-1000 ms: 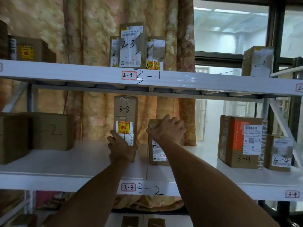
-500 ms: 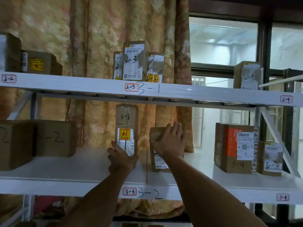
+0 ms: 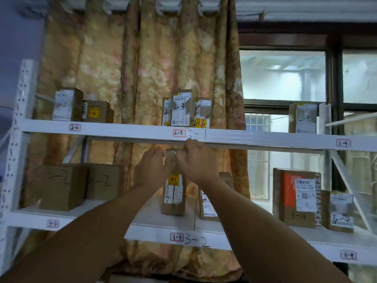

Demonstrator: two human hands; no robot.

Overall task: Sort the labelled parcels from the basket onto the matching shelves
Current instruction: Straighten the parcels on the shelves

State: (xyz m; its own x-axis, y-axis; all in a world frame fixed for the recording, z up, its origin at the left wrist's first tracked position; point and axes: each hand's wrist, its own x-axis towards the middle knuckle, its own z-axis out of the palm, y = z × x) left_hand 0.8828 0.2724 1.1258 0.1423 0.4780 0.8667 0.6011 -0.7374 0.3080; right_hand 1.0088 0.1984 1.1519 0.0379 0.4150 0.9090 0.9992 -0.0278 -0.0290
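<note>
The tall, narrow cardboard parcel (image 3: 173, 196) stands upright on the smooth white lower shelf (image 3: 151, 218). My left hand (image 3: 150, 170) and right hand (image 3: 196, 163) clasp its taped top, fingers curled round it. A squatter box (image 3: 208, 207) stands just beside it.

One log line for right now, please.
tall parcel upright on 3-3 shelf | left hand against its side | right hand grips its top | short parcel beside

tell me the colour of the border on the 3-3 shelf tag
Red, around a white 3-3 shelf tag, seen in the head view.
</note>
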